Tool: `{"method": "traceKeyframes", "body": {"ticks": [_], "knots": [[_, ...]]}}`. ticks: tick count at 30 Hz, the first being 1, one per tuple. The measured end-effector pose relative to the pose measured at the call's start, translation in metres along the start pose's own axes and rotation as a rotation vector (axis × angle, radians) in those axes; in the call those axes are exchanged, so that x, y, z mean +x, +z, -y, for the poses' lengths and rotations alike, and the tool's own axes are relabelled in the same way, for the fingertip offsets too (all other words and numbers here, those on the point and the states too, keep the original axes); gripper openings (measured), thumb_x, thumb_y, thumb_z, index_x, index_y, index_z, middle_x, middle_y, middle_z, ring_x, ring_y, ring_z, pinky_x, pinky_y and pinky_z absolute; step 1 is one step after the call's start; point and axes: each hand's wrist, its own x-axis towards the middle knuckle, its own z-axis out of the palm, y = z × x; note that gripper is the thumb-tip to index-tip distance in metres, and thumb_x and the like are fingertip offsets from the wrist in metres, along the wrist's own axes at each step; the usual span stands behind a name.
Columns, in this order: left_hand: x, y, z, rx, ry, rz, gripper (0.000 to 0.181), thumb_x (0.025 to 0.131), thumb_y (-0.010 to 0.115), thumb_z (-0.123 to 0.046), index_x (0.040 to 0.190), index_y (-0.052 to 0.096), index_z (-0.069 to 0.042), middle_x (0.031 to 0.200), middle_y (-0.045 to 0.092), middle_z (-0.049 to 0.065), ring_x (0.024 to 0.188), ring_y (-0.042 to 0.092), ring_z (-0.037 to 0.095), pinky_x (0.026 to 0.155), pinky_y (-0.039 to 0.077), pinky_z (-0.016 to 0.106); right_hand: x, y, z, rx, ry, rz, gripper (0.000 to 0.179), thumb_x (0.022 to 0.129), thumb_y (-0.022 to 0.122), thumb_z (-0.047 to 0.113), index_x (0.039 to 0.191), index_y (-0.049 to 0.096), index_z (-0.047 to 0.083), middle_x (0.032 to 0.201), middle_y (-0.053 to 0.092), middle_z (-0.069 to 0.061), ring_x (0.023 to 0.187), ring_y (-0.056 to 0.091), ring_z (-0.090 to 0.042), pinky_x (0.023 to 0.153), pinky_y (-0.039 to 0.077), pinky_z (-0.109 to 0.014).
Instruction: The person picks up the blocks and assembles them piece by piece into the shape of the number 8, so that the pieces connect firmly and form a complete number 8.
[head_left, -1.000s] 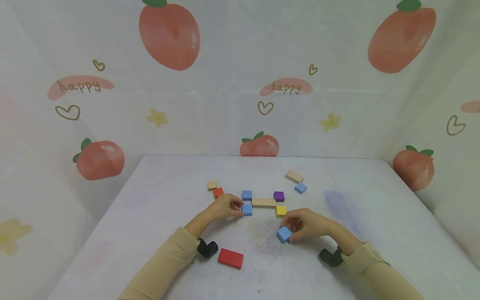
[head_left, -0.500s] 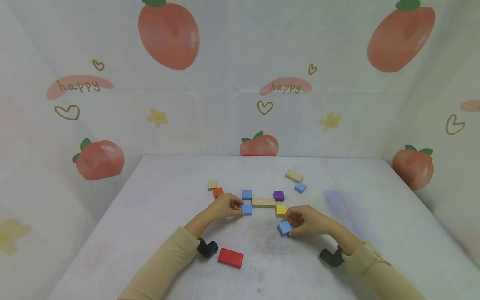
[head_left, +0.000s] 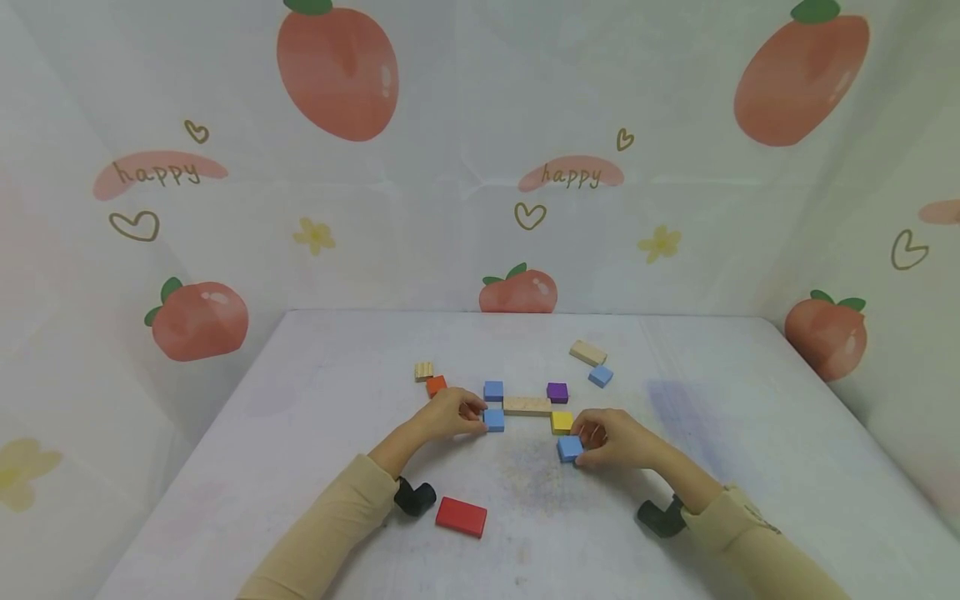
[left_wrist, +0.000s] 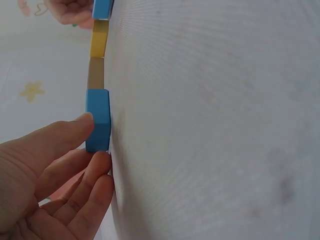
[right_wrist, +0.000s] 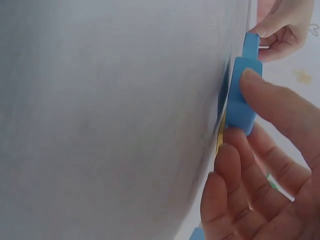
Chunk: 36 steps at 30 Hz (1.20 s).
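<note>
My left hand (head_left: 453, 413) holds a blue block (head_left: 493, 420) with thumb and fingers at its left side; in the left wrist view the thumb lies on its side face (left_wrist: 98, 120). My right hand (head_left: 618, 439) pinches another blue block (head_left: 570, 449), just in front of a yellow block (head_left: 562, 422). In the right wrist view this held block (right_wrist: 243, 95) sits between thumb and fingers. A long wooden block (head_left: 527, 406) spans from the left blue blocks toward the yellow one. Behind these are a third blue block (head_left: 493, 390) and a purple block (head_left: 557, 392).
A red flat block (head_left: 461, 517) lies near the front. An orange block (head_left: 437, 385) and a striped wooden block (head_left: 423, 371) are behind my left hand. At the back right lie a plain wooden block (head_left: 588, 352) and a blue block (head_left: 601, 376).
My right hand has moved the blue block away from me, closer to the yellow block, and turned it straighter. My left hand has stayed in place.
</note>
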Motion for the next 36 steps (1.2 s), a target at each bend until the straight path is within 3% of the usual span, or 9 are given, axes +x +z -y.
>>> {"method": "traceKeyframes", "body": {"ticks": [7, 18, 28, 36], "knots": [[0.001, 0.001, -0.001, -0.007, -0.019, 0.003, 0.03, 0.08, 0.072, -0.013, 0.107, 0.067, 0.0, 0.091, 0.066, 0.007, 0.077, 0.056, 0.009, 0.07, 0.049, 0.019, 0.001, 0.003, 0.004, -0.002, 0.062, -0.024, 0.03, 0.073, 0.078, 0.019, 0.093, 0.06, 0.005, 0.079, 0.06, -0.001, 0.072, 0.051, -0.005, 0.063, 0.046, -0.018], [-0.001, -0.001, -0.001, -0.001, 0.02, 0.005, 0.03, 0.08, 0.072, -0.012, 0.106, 0.067, 0.002, 0.091, 0.067, 0.01, 0.078, 0.058, 0.009, 0.072, 0.05, 0.019, 0.003, 0.007, 0.011, -0.009, 0.164, -0.04, 0.032, 0.071, 0.08, 0.018, 0.091, 0.06, 0.005, 0.078, 0.06, -0.001, 0.073, 0.053, -0.011, 0.064, 0.045, -0.02], [0.0, 0.0, 0.001, 0.005, 0.016, 0.0, 0.031, 0.08, 0.072, -0.013, 0.107, 0.067, 0.001, 0.091, 0.067, 0.009, 0.078, 0.058, 0.009, 0.072, 0.05, 0.02, 0.004, 0.007, 0.016, -0.018, 0.138, -0.064, 0.033, 0.07, 0.081, 0.018, 0.088, 0.057, 0.004, 0.073, 0.06, -0.001, 0.067, 0.049, -0.007, 0.061, 0.042, -0.018], [0.0, 0.001, 0.001, -0.008, 0.009, -0.007, 0.03, 0.08, 0.072, -0.012, 0.106, 0.067, 0.001, 0.09, 0.067, 0.008, 0.077, 0.057, 0.009, 0.072, 0.05, 0.021, 0.005, 0.007, 0.018, -0.02, 0.165, -0.067, 0.034, 0.07, 0.081, 0.018, 0.087, 0.056, 0.004, 0.071, 0.059, 0.001, 0.066, 0.049, -0.008, 0.06, 0.041, -0.018]]}}
